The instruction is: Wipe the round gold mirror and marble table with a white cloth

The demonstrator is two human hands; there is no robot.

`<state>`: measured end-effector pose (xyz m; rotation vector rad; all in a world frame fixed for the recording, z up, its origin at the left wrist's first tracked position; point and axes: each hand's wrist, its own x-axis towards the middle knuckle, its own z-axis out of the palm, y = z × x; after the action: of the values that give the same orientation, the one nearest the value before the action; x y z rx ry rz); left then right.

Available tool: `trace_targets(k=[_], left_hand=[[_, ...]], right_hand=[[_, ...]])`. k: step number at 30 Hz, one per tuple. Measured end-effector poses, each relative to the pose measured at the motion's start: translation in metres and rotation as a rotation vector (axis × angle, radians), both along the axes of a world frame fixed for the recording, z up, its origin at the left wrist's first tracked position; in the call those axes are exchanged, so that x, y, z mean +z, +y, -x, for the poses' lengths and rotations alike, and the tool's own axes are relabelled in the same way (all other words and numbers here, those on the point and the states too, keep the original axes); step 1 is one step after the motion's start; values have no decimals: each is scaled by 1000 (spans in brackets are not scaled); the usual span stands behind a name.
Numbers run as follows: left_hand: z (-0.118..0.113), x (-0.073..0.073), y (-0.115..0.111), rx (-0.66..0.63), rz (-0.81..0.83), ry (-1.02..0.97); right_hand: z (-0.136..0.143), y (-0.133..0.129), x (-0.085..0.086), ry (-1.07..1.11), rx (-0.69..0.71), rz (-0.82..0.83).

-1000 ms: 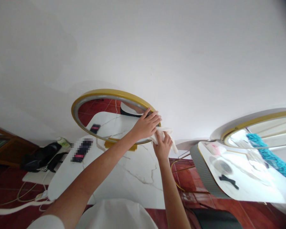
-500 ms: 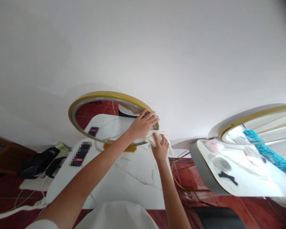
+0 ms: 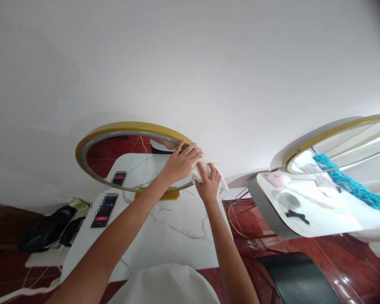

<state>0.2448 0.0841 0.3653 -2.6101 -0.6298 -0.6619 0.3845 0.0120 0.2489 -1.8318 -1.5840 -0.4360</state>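
A round mirror (image 3: 136,166) with a gold frame stands on a gold base (image 3: 169,195) on a white marble-patterned table (image 3: 177,236). My left hand (image 3: 181,164) lies over the mirror's right side, fingers stretched out and reaching the frame. Just to its right, my right hand (image 3: 208,181) grips a white cloth (image 3: 221,180) bunched against the right edge of the frame. That part of the frame is hidden by the cloth and my hands.
A phone (image 3: 104,211) lies at the table's left. On the right is a second table (image 3: 266,211) with a gold-framed mirror (image 3: 291,158), a black bow-shaped item (image 3: 297,216) and a fluffy blue duster (image 3: 351,181). Below it stands a black chair (image 3: 300,278). Bags (image 3: 50,228) sit at left.
My right hand and the cloth have moved up along the frame's right edge, closer to my left hand. My left hand stays on the mirror. The view has shifted slightly.
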Motion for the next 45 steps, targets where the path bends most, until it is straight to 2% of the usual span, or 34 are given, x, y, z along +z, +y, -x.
trace_targets(k=[7, 10, 13, 18, 21, 24, 29, 31, 33, 36, 42, 45], left_hand=[[-1, -1, 0, -21, 14, -23], [-2, -2, 0, -20, 26, -31], [-2, -2, 0, -16, 36, -39], [-2, -2, 0, -20, 39, -38], [-2, -2, 0, -21, 37, -45], [-2, -2, 0, -19, 35, -48], [-3, -1, -2, -19, 27, -41], [-3, -1, -2, -15, 25, -38], [-3, -1, -3, -11, 26, -35], [-3, -1, -3, -6, 29, -38], [-3, 0, -3, -2, 38, -30], [-3, -1, -3, -3, 38, -30]], right_hand=[[-5, -14, -47, 30, -30, 142], [-6, -18, -53, 24, -35, 170], [-6, -16, -41, 16, -37, 142], [-1, -4, 0, 10, -10, 19], [3, 2, 10, 18, -3, -18], [5, 1, -4, 34, -19, -10], [3, -12, -45, 33, -54, 121], [1, -17, -54, 22, -53, 168], [0, -20, -56, 13, -55, 188], [0, -18, -46, 4, -62, 175], [4, -5, -1, -8, -39, 49], [6, 0, 7, -13, -34, 14]])
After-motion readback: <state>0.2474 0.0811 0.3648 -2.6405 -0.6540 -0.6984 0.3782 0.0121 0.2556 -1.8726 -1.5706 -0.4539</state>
